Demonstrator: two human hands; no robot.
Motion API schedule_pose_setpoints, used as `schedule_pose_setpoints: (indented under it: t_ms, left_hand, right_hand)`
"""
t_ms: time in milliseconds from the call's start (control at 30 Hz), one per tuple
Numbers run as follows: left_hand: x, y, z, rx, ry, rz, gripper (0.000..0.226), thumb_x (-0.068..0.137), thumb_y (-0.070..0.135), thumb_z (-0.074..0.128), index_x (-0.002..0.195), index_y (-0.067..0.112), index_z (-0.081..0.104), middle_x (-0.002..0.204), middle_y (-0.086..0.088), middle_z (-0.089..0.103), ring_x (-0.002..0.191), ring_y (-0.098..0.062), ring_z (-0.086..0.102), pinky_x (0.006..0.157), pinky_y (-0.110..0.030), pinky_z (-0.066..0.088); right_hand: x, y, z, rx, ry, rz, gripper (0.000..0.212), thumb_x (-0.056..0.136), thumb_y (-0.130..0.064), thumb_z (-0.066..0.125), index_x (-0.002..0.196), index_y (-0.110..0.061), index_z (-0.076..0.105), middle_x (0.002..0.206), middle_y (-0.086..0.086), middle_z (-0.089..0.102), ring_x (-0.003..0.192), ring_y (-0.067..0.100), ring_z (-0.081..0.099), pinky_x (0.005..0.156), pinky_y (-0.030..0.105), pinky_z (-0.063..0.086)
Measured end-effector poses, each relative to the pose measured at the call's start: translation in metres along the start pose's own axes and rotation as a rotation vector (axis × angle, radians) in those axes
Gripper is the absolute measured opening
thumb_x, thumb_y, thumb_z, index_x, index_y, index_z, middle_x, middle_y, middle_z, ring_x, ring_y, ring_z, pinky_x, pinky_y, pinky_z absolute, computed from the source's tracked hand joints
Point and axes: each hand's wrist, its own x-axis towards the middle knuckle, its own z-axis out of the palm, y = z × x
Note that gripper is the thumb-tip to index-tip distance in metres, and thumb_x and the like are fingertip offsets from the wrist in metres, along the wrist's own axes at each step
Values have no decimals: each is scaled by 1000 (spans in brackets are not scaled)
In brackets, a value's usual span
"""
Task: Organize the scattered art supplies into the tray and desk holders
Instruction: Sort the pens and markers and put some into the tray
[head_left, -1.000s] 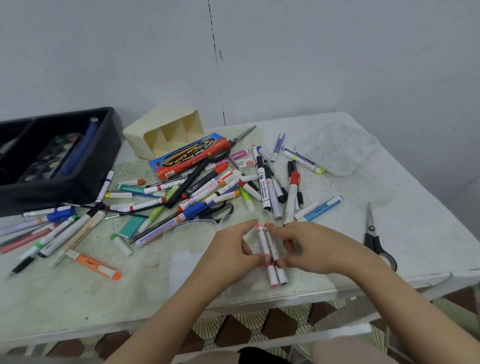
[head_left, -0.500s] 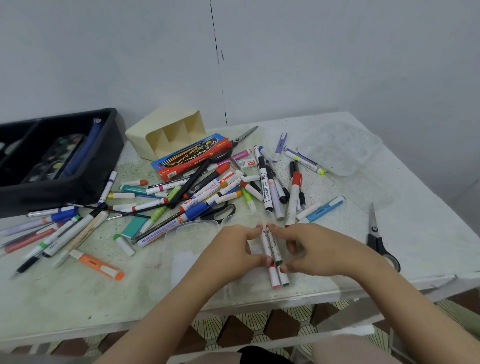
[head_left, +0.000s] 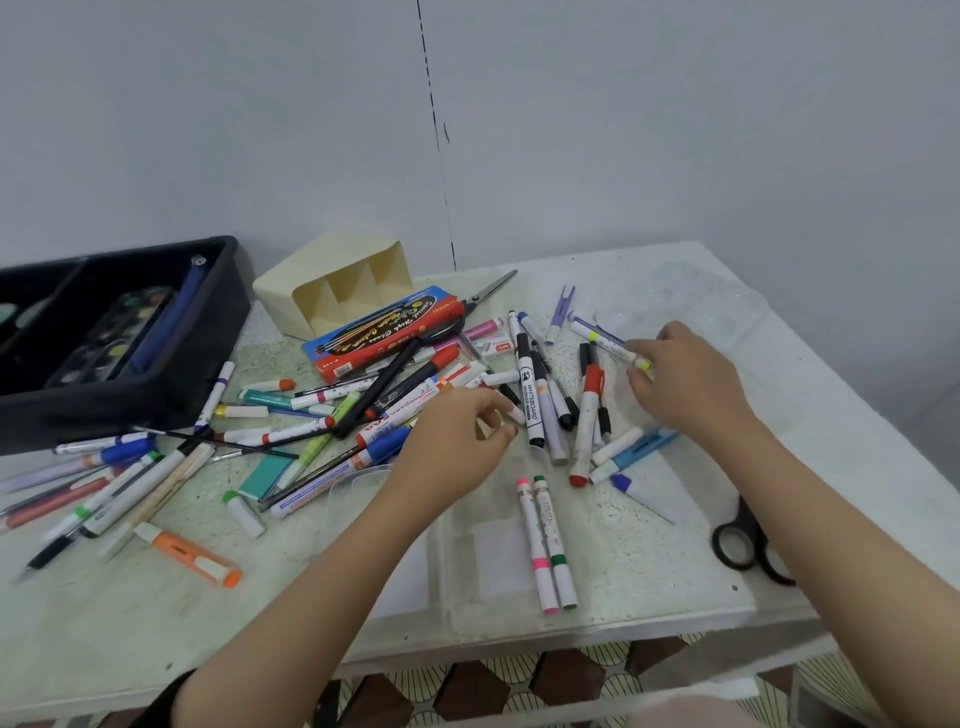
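Pens and markers lie scattered in a pile (head_left: 395, 410) across the table's middle. A pink marker (head_left: 535, 545) and a green marker (head_left: 557, 545) lie side by side in a clear flat tray (head_left: 675, 587) at the front edge. My left hand (head_left: 457, 441) pinches a short white-capped marker (head_left: 515, 414) at the pile's right side. My right hand (head_left: 685, 379) closes thumb and forefinger on the end of a white yellow-tipped pen (head_left: 605, 343). The cream desk holder (head_left: 337, 291) lies on its side at the back. The black tray (head_left: 156, 374) stands at the left.
A red and blue crayon box (head_left: 384, 332) leans by the holder, with scissors (head_left: 491, 291) behind it. Black-handled scissors (head_left: 748, 540) lie under my right forearm. A clear palette (head_left: 701, 301) sits at the back right. An orange marker (head_left: 192, 556) lies near the front left.
Both hands let go of the pink and green markers, which now lie in the clear tray. The hands moved away from me, the left to the pile, the right to the yellow-tipped pen.
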Motion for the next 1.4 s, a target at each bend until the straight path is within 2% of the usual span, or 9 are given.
schedule_pose_setpoints:
  t_ms: [200, 467, 633, 800, 900, 967, 1100, 1267, 1400]
  left_hand:
    - [27, 2, 16, 75, 42, 37, 19, 87, 22, 60, 105, 18, 66, 89, 7, 60, 72, -2, 52, 65, -16, 40]
    - [43, 9, 31, 174, 45, 43, 25, 84, 32, 65, 106, 23, 57, 99, 6, 53, 87, -11, 50, 63, -22, 37]
    - [44, 4, 29, 156, 48, 29, 29, 84, 22, 60, 113, 21, 57, 113, 1, 52, 102, -15, 54, 79, -30, 47]
    - [48, 3, 28, 159, 45, 11, 35, 84, 20, 57, 118, 27, 58, 110, 2, 48, 98, -13, 50, 76, -26, 44]
    - [56, 5, 28, 154, 75, 16, 32, 85, 20, 55, 116, 28, 61, 108, 2, 48, 98, -14, 49, 74, -26, 44]
    - [65, 7, 26, 146, 98, 22, 28, 86, 21, 55, 112, 27, 62, 104, 3, 46, 93, -13, 48, 72, -25, 41]
    - [88, 13, 25, 179, 133, 73, 23, 86, 21, 56, 107, 24, 65, 97, 2, 47, 96, -14, 45, 75, -26, 37]
    - [118, 25, 34, 203, 21, 110, 25, 88, 23, 54, 109, 21, 65, 104, -5, 58, 105, -22, 50, 85, -32, 40]
    - [127, 33, 42, 229, -68, 188, 43, 81, 51, 62, 120, 31, 59, 124, -2, 56, 119, -22, 44, 96, -34, 33]
  right_hand:
    - [13, 1, 12, -114, 42, -7, 25, 93, -24, 49, 103, -6, 63, 103, 9, 51, 91, 26, 52, 62, 30, 36]
    - [18, 2, 10, -214, 12, 33, 20, 89, -24, 51, 88, -7, 62, 83, 3, 42, 77, 20, 44, 59, 29, 32]
    - [6, 5, 4, 232, 114, 124, 15, 90, -27, 51, 86, -13, 55, 79, -2, 52, 66, 13, 46, 52, 27, 34]
    - [-5, 5, -3, 751, 316, 207, 5, 90, -23, 59, 88, -18, 59, 82, 3, 63, 65, 11, 55, 55, 13, 42]
    - [-13, 5, -11, 1044, 452, 249, 12, 90, -16, 60, 85, -27, 59, 84, 4, 67, 76, 19, 66, 71, 30, 55]
    - [-18, 7, -18, 1133, 530, 264, 15, 91, -12, 59, 88, -27, 60, 84, 0, 66, 76, 15, 66, 71, 32, 55]
    - [-27, 13, -29, 1260, 612, 294, 18, 91, -10, 59, 93, -28, 56, 82, 1, 65, 71, 6, 65, 65, 19, 52]
    - [-39, 18, -31, 1320, 674, 350, 25, 91, -11, 59, 97, -32, 47, 79, 5, 64, 62, 2, 61, 62, 13, 48]
    - [-46, 21, -30, 1345, 697, 389, 25, 91, -11, 59, 98, -32, 47, 74, 2, 63, 59, 1, 58, 60, 12, 47]
